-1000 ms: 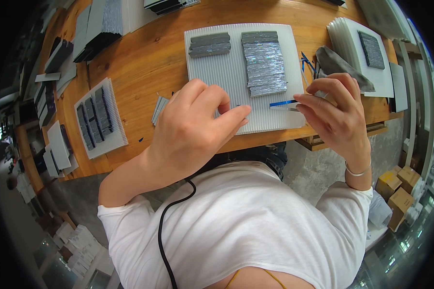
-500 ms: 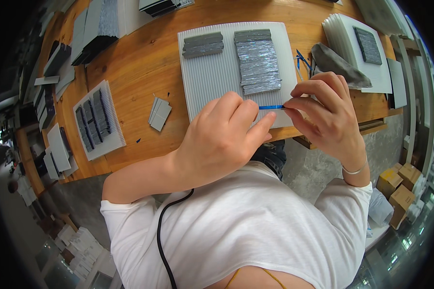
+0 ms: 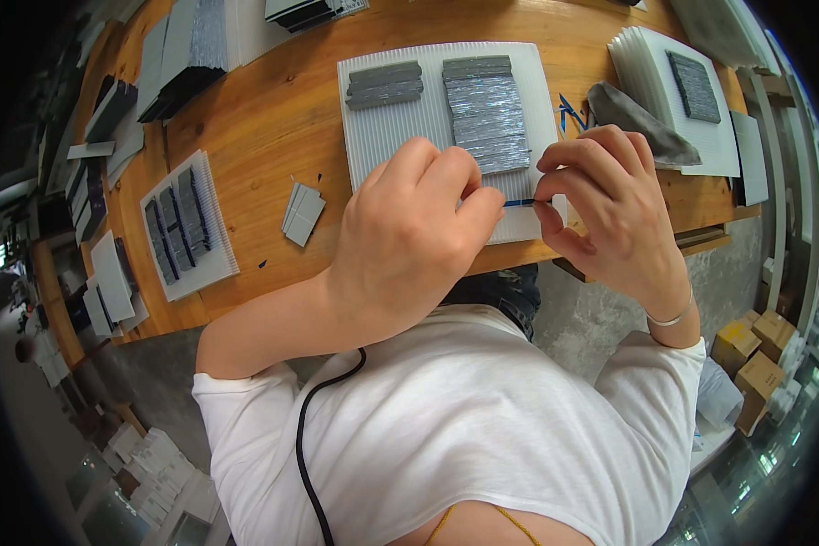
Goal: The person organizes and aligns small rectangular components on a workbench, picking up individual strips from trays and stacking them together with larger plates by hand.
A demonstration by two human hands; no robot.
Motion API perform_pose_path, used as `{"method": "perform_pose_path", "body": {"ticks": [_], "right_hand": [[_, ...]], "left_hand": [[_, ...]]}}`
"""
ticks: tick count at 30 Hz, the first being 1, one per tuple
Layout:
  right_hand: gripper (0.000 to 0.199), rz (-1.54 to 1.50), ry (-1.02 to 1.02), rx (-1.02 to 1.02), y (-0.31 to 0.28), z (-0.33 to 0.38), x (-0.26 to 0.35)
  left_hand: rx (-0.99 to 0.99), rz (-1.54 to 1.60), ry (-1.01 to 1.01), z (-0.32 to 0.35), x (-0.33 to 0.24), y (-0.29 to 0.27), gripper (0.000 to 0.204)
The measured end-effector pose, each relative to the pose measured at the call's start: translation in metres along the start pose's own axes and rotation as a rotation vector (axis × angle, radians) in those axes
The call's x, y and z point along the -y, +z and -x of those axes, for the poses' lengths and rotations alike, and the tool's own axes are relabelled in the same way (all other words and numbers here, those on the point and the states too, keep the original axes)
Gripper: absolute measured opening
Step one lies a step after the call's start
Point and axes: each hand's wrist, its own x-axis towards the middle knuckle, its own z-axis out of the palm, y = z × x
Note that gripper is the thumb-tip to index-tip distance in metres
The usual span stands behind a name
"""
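Observation:
A thin blue strip is stretched level between my two hands over the near edge of a white ribbed plastic sheet. My left hand pinches its left end, with the other fingers curled. At the opposite end, my right hand grips the strip between thumb and fingertip. Just beyond my hands, a wide row of shiny grey strips lies on the sheet. A smaller group of grey strips rests at the sheet's far left corner.
Left of the sheet lie small grey pieces and a white board with dark strips. On the right are blue scraps, a grey cloth and a stack of white sheets. Cardboard boxes stand lower right.
Both hands have moved slightly away from my body, toward the row of strips. My left thumb has closed in against the fingers, and the blue strip now looks darker.

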Motion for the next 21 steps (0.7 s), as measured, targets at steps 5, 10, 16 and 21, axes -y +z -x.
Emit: {"method": "perform_pose_path", "body": {"ticks": [5, 10, 16, 21], "right_hand": [[0.024, 0.013, 0.01, -0.01, 0.001, 0.001, 0.0], [0.02, -0.014, -0.051, -0.058, 0.002, 0.001, 0.0], [0.02, 0.007, -0.055, -0.066, -0.001, 0.01, -0.001], [0.021, -0.027, -0.019, -0.068, -0.003, 0.011, -0.001]], "left_hand": [[0.0, 0.04, -0.031, -0.004, -0.003, 0.0, 0.012], [-0.012, 0.064, -0.025, -0.002, -0.001, -0.004, 0.011], [0.001, 0.072, -0.024, 0.0, -0.009, -0.004, 0.03], [-0.038, -0.003, 0.065, 0.01, -0.011, 0.001, 0.03]]}}
